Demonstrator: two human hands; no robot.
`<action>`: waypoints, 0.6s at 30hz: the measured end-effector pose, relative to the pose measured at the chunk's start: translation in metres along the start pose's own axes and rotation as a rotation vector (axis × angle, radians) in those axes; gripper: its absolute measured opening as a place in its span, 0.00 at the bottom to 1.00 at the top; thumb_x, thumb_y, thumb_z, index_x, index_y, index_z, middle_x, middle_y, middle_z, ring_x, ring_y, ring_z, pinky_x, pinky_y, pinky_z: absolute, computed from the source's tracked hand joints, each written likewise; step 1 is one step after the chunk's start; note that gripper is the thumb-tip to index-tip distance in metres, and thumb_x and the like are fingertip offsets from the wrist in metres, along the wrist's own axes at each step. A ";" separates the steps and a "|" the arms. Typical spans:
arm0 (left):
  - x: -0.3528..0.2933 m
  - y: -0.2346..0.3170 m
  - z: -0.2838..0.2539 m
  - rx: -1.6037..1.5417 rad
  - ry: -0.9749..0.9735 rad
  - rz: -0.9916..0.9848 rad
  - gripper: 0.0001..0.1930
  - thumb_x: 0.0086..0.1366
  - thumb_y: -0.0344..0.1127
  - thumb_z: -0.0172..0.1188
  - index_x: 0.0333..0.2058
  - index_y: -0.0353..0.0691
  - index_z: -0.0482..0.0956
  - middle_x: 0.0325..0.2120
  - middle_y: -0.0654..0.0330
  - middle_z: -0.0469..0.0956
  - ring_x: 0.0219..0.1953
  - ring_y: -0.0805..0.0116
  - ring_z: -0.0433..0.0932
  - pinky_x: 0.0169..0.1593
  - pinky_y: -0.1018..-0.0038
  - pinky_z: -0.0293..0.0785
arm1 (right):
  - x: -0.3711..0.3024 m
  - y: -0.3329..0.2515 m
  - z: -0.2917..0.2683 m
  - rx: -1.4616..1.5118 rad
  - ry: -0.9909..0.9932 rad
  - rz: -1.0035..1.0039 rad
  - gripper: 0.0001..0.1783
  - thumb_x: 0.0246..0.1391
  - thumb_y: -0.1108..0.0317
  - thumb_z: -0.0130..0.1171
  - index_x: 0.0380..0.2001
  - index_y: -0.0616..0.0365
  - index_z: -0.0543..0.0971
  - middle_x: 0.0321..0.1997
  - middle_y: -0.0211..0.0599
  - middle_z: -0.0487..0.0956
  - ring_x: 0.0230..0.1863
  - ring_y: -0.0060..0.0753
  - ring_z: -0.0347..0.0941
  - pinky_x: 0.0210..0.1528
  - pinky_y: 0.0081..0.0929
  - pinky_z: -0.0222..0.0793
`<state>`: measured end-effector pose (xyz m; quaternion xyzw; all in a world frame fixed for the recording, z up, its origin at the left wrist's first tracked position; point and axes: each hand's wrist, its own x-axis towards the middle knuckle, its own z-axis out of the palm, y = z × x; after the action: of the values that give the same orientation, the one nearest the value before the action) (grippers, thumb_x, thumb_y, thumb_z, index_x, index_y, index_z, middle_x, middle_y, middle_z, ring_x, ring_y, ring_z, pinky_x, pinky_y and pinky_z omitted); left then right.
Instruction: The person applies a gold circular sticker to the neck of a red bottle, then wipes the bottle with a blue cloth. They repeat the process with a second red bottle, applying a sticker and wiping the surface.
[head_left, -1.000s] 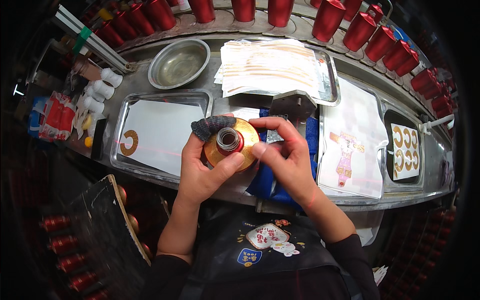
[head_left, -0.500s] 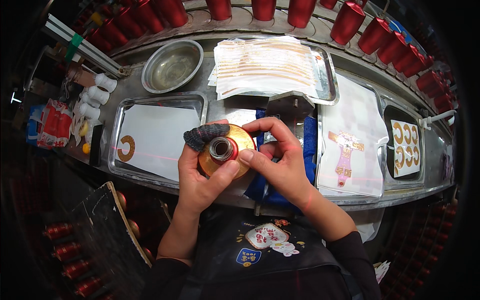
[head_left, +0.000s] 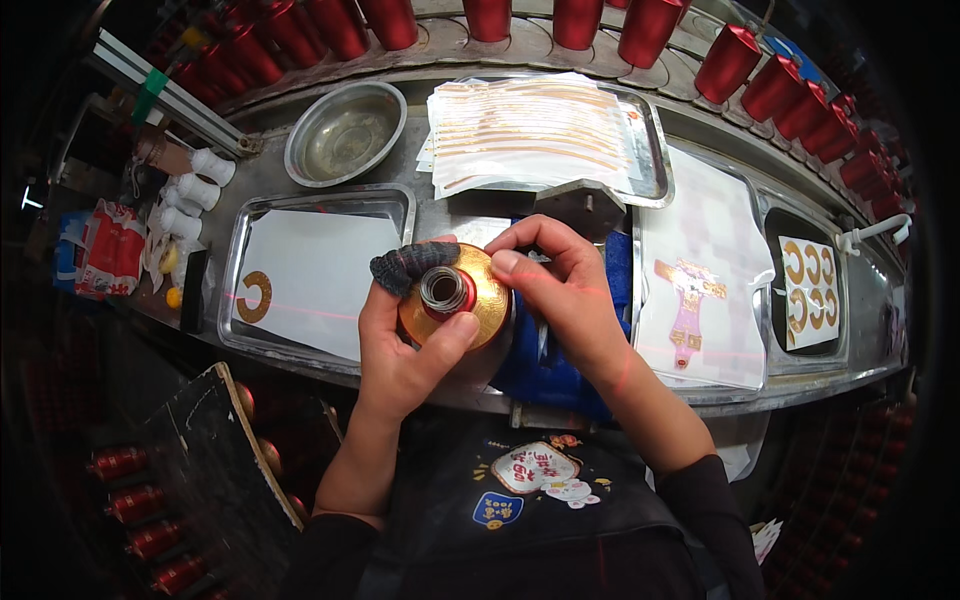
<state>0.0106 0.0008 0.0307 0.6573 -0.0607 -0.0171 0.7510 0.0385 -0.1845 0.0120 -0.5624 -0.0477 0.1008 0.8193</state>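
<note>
A red bottle with a bare threaded neck points its mouth up at me. Over its shoulder lies a gold ring-shaped decal. My left hand is closed around the bottle, thumb by the neck. A dark knitted finger sleeve covers one of its fingers. At the upper right edge of the shoulder, the bent thumb and forefinger of my right hand press on the decal's rim. The bottle's body is hidden below the shoulder.
At left, a metal tray holds white paper with one gold C-shaped decal. Behind stand a steel bowl and stacked strip decal sheets. Blue cloth lies under my right hand; pink-gold decal sheets are at right. Red bottles line the conveyor behind.
My right thumb has slid up along the decal's rim, away from me, and the hand has risen slightly. The left hand keeps its hold. The conveyor's red bottles have shifted right.
</note>
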 end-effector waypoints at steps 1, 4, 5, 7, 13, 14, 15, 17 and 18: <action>0.000 0.000 0.000 0.001 0.004 0.000 0.27 0.59 0.28 0.67 0.57 0.34 0.71 0.57 0.53 0.74 0.57 0.67 0.74 0.62 0.69 0.70 | 0.001 -0.001 -0.004 -0.027 0.060 0.048 0.10 0.62 0.64 0.61 0.38 0.61 0.81 0.34 0.27 0.80 0.24 0.12 0.70 0.28 0.12 0.65; 0.000 0.001 0.000 -0.017 -0.012 -0.005 0.27 0.59 0.28 0.67 0.57 0.34 0.71 0.58 0.53 0.73 0.57 0.68 0.74 0.62 0.69 0.70 | -0.003 -0.012 -0.010 0.464 0.407 0.398 0.14 0.61 0.59 0.61 0.34 0.61 0.82 0.30 0.30 0.82 0.21 0.21 0.72 0.29 0.20 0.70; -0.001 0.001 0.000 -0.015 -0.007 -0.004 0.27 0.59 0.28 0.67 0.57 0.34 0.71 0.58 0.53 0.73 0.57 0.68 0.74 0.62 0.69 0.70 | -0.011 -0.021 -0.014 0.594 0.364 0.511 0.11 0.59 0.65 0.62 0.40 0.61 0.80 0.35 0.32 0.82 0.27 0.21 0.76 0.34 0.18 0.74; -0.001 0.001 0.000 -0.002 0.007 -0.005 0.27 0.59 0.27 0.67 0.58 0.34 0.71 0.59 0.53 0.72 0.57 0.68 0.74 0.62 0.69 0.70 | -0.031 -0.029 -0.003 0.400 0.274 0.291 0.15 0.56 0.70 0.63 0.45 0.61 0.76 0.38 0.34 0.81 0.32 0.22 0.77 0.39 0.19 0.76; -0.003 0.003 0.001 0.005 0.004 -0.070 0.34 0.57 0.34 0.65 0.63 0.33 0.66 0.60 0.50 0.72 0.58 0.64 0.74 0.63 0.66 0.69 | -0.052 -0.041 0.012 -0.510 0.083 -0.288 0.16 0.52 0.75 0.71 0.43 0.61 0.77 0.41 0.32 0.77 0.41 0.19 0.74 0.46 0.19 0.69; -0.003 0.004 0.001 0.011 0.000 -0.062 0.32 0.58 0.32 0.65 0.62 0.33 0.67 0.60 0.51 0.71 0.58 0.65 0.74 0.63 0.67 0.69 | -0.042 -0.040 0.011 -0.495 0.093 -0.259 0.14 0.53 0.74 0.70 0.41 0.62 0.78 0.40 0.33 0.78 0.40 0.21 0.74 0.45 0.19 0.69; -0.003 0.004 0.001 0.006 -0.012 -0.044 0.31 0.59 0.29 0.65 0.61 0.34 0.68 0.60 0.51 0.71 0.58 0.66 0.74 0.63 0.68 0.69 | -0.026 -0.039 0.005 -0.577 0.072 -0.315 0.13 0.53 0.73 0.70 0.41 0.63 0.78 0.39 0.34 0.79 0.40 0.21 0.74 0.45 0.19 0.70; -0.004 0.005 0.003 0.018 -0.009 -0.054 0.31 0.59 0.29 0.65 0.61 0.34 0.67 0.60 0.51 0.71 0.59 0.65 0.73 0.63 0.68 0.69 | 0.002 -0.039 -0.002 -0.647 0.019 -0.385 0.11 0.53 0.72 0.68 0.39 0.63 0.78 0.36 0.35 0.80 0.38 0.22 0.74 0.42 0.21 0.70; -0.004 0.006 0.004 0.033 0.006 -0.071 0.34 0.58 0.32 0.66 0.63 0.34 0.65 0.61 0.50 0.70 0.60 0.64 0.73 0.64 0.67 0.68 | 0.011 -0.042 -0.003 -0.654 -0.017 -0.403 0.10 0.53 0.74 0.67 0.38 0.62 0.78 0.34 0.34 0.79 0.35 0.22 0.74 0.39 0.21 0.70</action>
<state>0.0060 -0.0019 0.0364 0.6714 -0.0354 -0.0409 0.7391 0.0543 -0.1989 0.0493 -0.7725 -0.1936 -0.0782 0.5996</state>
